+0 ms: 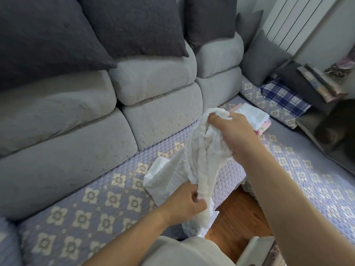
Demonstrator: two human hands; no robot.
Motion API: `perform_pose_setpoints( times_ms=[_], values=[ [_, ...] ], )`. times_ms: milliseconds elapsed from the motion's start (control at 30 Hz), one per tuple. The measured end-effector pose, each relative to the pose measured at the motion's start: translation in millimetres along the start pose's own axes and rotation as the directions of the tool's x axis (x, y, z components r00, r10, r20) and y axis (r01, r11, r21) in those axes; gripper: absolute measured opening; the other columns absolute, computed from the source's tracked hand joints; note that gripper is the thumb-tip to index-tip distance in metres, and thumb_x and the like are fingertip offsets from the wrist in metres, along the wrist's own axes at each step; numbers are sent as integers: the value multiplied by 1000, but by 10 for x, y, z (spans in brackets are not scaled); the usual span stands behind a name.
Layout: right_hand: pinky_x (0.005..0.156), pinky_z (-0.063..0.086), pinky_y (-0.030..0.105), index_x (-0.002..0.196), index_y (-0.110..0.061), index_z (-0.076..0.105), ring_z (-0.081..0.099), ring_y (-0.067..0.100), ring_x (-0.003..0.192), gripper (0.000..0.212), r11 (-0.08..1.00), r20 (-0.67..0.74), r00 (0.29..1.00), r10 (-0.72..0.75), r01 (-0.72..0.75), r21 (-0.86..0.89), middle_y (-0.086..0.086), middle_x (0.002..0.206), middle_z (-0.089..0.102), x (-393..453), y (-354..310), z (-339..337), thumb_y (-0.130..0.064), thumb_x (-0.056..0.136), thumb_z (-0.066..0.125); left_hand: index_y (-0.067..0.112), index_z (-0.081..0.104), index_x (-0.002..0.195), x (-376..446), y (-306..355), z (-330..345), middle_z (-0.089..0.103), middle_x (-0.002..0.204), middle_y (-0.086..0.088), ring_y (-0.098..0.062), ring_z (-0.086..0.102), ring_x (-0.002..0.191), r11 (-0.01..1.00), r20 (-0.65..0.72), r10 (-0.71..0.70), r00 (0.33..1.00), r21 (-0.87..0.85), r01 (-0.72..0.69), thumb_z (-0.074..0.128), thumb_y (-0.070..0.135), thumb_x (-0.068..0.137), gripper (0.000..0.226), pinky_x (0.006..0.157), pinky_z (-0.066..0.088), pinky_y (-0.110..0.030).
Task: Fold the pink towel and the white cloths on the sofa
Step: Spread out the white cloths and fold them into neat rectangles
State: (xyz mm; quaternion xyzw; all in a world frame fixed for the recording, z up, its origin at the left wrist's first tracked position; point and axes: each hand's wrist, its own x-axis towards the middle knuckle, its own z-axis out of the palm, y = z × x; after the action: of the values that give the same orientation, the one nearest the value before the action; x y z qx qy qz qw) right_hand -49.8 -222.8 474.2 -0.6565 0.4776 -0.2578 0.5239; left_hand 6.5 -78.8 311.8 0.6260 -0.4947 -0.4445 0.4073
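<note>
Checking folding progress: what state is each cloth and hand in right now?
White cloth: unfolded, bunched, held up over the sofa seat.
Folded white cloth: folded, lying on pink towel.
Pink towel: folded, underneath.
Left hand: gripping cloth's lower part.
Right hand: gripping its top.

Crumpled white cloth held above quilted floral sofa seat cover; right hand above, left hand below. Folded white-and-pink cloth stack behind right hand, on seat.

Pink towel mostly hidden under folded white cloth and behind right hand; only small pink edge shows. Held white cloth bunched, its shape and edges unclear. Dark object far right blurred, cut by edge, unidentifiable.
</note>
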Motion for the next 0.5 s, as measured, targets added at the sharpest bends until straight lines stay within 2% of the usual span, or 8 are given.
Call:
perform_pose_setpoints(
  times_ms=[67, 133, 200, 233, 300, 367, 433, 500],
  values=[
    [72, 56, 33, 86, -14, 73, 71, 19, 73, 14, 1000, -34, 999, -2, 2, 12, 6, 80, 74, 44, 10, -5, -26, 92, 70, 23, 42, 62, -42, -32, -75, 36, 58, 11, -5, 33, 57, 998, -79, 24, 997, 66, -18, 56, 18, 78, 22, 56, 33, -23],
    [70, 55, 32, 86, -15, 72, 70, 18, 73, 15, 1000, -77, 997, -6, 8, 19, 3, 78, 72, 86, 26, -31, -28, 92, 69, 25, 51, 81, -82, -100, -192, 46, 63, 11, -6, 40, 56, 994, -158, -3, 987, 107, 20, 52, 15, 77, 10, 55, 40, -29],
    [66, 53, 27, 88, -12, 72, 67, 15, 70, 18, 1000, -112, 994, -22, 21, -7, 1, 77, 69, 120, 48, -61, -29, 92, 69, 27, 55, 108, -132, -151, -363, 61, 82, 11, -6, 55, 65, 988, -190, -72, 979, 123, 97, 50, 17, 80, 30, 61, 46, -26],
    [62, 51, 24, 91, -10, 71, 65, 12, 67, 20, 999, -126, 992, -28, 25, -25, 1, 76, 68, 129, 59, -74, -30, 93, 68, 23, 57, 112, -159, -185, -467, 63, 90, 8, -8, 58, 71, 981, -200, -72, 977, 161, 106, 50, 19, 82, 30, 64, 49, -28],
    [61, 49, 24, 96, -8, 71, 64, 13, 66, 24, 999, -143, 989, -27, 22, -40, 2, 77, 68, 155, 84, -104, -31, 93, 68, 12, 63, 93, -234, -231, -693, 55, 88, 7, -6, 54, 73, 949, -226, -19, 974, 304, 88, 54, 23, 90, 15, 63, 46, -28],
    [67, 50, 30, 96, -8, 71, 65, 18, 69, 25, 999, -145, 989, -19, 14, -37, 3, 78, 68, 180, 104, -136, -32, 92, 69, 14, 61, 77, -333, -268, -931, 47, 83, 11, 0, 49, 72, 905, -268, 64, 961, 422, 57, 59, 27, 94, 21, 61, 36, -20],
    [71, 50, 33, 96, -8, 71, 65, 21, 73, 26, 999, -146, 989, -18, 11, -44, 5, 80, 69, 213, 121, -161, -34, 92, 69, 23, 54, 71, -448, -256, -1173, 44, 77, 12, -2, 48, 68, 851, -300, 157, 941, 524, 25, 63, 35, 94, 27, 61, 36, -24],
    [71, 51, 33, 96, -9, 71, 66, 21, 73, 26, 998, -145, 989, -22, 12, -69, 5, 79, 69, 234, 132, -163, -35, 92, 69, 25, 44, 67, -540, -196, -1370, 39, 75, 10, -9, 47, 62, 721, -293, 249, 923, 693, 25, 56, 48, 93, 36, 56, 40, -32]
  ],
)
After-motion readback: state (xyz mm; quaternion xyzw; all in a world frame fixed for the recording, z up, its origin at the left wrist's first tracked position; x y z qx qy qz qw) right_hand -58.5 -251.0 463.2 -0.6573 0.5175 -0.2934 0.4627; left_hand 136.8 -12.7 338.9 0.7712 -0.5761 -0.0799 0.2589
